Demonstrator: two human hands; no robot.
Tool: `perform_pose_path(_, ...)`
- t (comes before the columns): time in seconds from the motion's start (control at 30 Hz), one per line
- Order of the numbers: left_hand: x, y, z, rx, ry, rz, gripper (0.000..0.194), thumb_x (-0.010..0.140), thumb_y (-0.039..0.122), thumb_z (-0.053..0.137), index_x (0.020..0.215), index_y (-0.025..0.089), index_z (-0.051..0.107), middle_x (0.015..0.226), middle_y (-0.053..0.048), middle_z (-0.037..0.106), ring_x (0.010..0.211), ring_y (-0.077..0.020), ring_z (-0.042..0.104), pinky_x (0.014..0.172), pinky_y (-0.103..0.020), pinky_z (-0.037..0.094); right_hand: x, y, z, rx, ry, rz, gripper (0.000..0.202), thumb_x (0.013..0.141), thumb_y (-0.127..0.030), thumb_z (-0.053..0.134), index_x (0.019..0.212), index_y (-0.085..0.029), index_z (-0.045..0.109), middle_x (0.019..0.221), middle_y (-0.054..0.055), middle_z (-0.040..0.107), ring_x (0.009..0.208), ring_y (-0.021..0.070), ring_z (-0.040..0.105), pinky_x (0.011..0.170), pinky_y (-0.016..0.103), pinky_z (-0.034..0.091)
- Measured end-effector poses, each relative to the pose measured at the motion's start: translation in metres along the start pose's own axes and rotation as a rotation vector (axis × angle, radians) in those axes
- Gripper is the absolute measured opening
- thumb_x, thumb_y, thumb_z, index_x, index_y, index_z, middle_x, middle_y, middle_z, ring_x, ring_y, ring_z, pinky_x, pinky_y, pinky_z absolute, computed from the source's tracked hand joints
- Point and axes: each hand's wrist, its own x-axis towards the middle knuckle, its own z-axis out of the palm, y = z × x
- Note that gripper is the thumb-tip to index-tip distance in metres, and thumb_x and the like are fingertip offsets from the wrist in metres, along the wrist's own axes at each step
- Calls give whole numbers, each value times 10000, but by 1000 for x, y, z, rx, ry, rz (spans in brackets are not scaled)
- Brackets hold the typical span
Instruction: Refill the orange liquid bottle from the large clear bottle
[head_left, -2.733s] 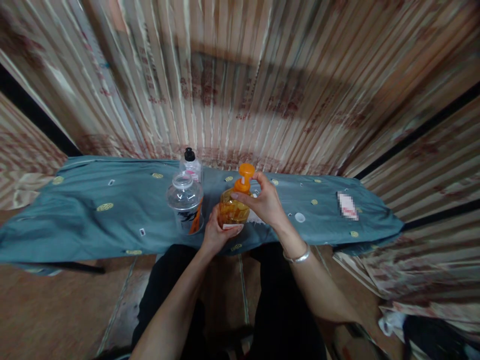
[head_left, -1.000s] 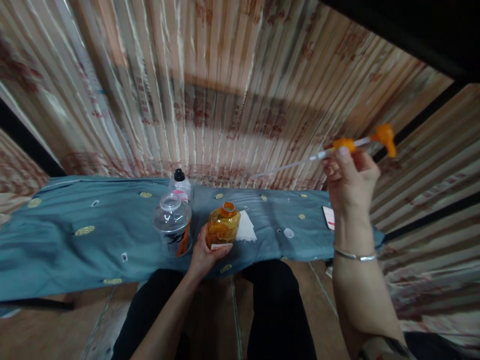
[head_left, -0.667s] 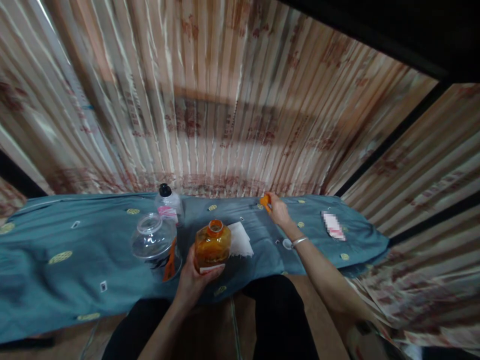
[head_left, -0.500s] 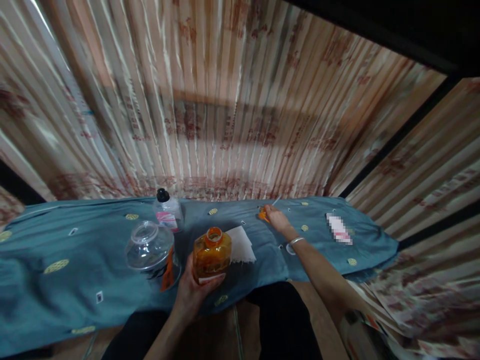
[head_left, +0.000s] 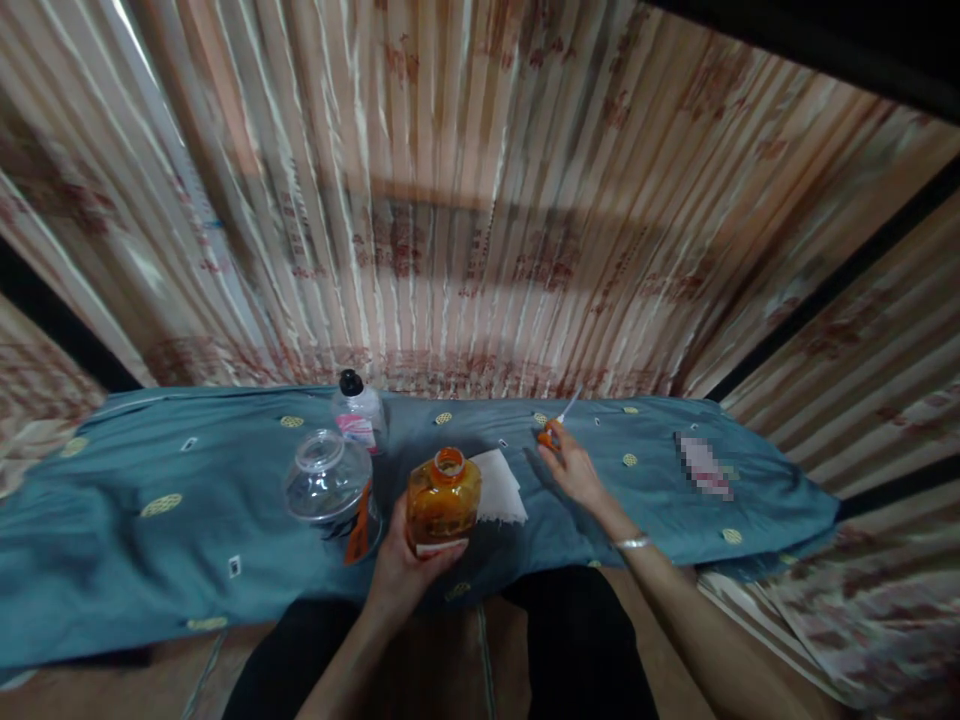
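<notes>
My left hand point(head_left: 409, 570) is wrapped around the lower side of an open amber bottle point(head_left: 444, 503), whose neck faces up. My right hand point(head_left: 576, 470) pinches an orange pump head point(head_left: 551, 436) over the cloth. A thin pale tube point(head_left: 573, 400) sticks out of that pump head, pointing up and away from me. Beside the amber bottle lies a white tissue point(head_left: 499, 490), partly hidden by it. To the left stands a clear, wide jar point(head_left: 326, 485) with an orange and black label. Behind the jar is a clear bottle point(head_left: 360, 420) with a black cap and pink label.
A blue-green patterned cloth point(head_left: 157, 540) covers the long surface before me. On its right lies a blurred-out pinkish white item point(head_left: 705, 466). Pleated curtains point(head_left: 450, 250) hang behind, with dark frame bars point(head_left: 810, 310) at the sides.
The camera view has turned a little, so everything sits farther right. My right hand has come slightly toward me with the pump head, which shows more clearly. My left hand keeps the amber bottle.
</notes>
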Motion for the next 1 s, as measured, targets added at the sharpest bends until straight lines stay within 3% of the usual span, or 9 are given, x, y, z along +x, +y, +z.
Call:
perform_pose_path(0.07, 0, 0, 0, 28, 7, 36, 948, 554, 368, 978, 1352, 212, 493, 1372, -161, 742, 1295, -346, 720, 1134, -523, 563, -35, -29, 7, 437, 42, -111, 600, 1066, -422, 531, 1621, -228, 411, 1600, 174, 583, 1438, 324, 615, 1170, 518, 528)
perform_pose_path(0.13, -2, -1, 1, 45, 9, 76, 990, 580, 364, 960, 1420, 216, 457, 1413, -160, 719, 1309, -335, 712, 1146, -514, 550, -67, -62, 15, 717, 12, -181, 753, 966, -517, 697, 1624, -278, 418, 1632, 148, 555, 1474, 351, 577, 1205, 559, 490)
perform_pose_path(0.23, -7, -7, 1, 74, 5, 134, 1036, 608, 390, 942, 1483, 224, 411, 1442, -165, 703, 1326, -340, 703, 1158, -523, 535, -95, -110, 26, 907, -47, -182, 1011, 766, -543, 899, 1623, -283, 428, 1663, 147, 514, 1556, 382, 467, 1280, 586, 389)
perform_pose_path(0.37, -14, -19, -5, 128, 9, 199, 1007, 651, 515, 893, 1484, 195, 428, 1447, -200, 686, 1373, -387, 666, 1182, -565, 502, -96, -146, 37, 1073, -69, -124, 906, 706, -420, 912, 1516, -279, 532, 1522, 127, 653, 1461, 369, 582, 1243, 550, 447)
perform_pose_path(0.5, -21, -32, -12, 207, 47, 251, 1028, 643, 487, 887, 1509, 188, 420, 1552, -228, 599, 1477, -418, 564, 1257, -616, 391, -89, -153, 45, 1134, -83, -60, 713, 677, -322, 873, 1347, -282, 632, 1340, 80, 768, 1284, 335, 713, 1151, 524, 533)
perform_pose_path(0.63, -34, -36, -20, 270, 119, 298, 1014, 623, 437, 887, 1495, 188, 432, 1625, -253, 509, 1545, -444, 470, 1284, -641, 330, -87, -147, 43, 1113, -54, 13, 645, 623, -340, 914, 1210, -252, 662, 1194, 64, 818, 1131, 316, 774, 1082, 510, 575)
perform_pose_path(0.8, -64, -22, -46, 322, 226, 320, 724, 752, 470, 808, 1371, 218, 531, 1289, -162, 719, 1266, -368, 704, 1169, -610, 487, -73, -130, 17, 1102, 182, 97, 581, 659, -458, 889, 1127, -236, 626, 1134, 95, 827, 1020, 309, 800, 960, 471, 633)
perform_pose_path(0.9, -74, -14, -70, 338, 322, 293, 545, 783, 484, 793, 1230, 246, 593, 1118, -100, 733, 1095, -330, 745, 1072, -581, 559, -54, -122, 1, 940, 323, 155, 562, 677, -472, 868, 1121, -239, 614, 1111, 121, 827, 1036, 338, 793, 952, 485, 631)
perform_pose_path(1.0, -70, -12, -91, 328, 449, 266, 567, 761, 554, 797, 1192, 261, 574, 1094, -84, 708, 1066, -336, 728, 1051, -603, 561, -34, -120, 1, 879, 371, 177, 555, 689, -515, 854, 1099, -237, 604, 1102, 140, 827, 1035, 354, 795, 931, 478, 635)
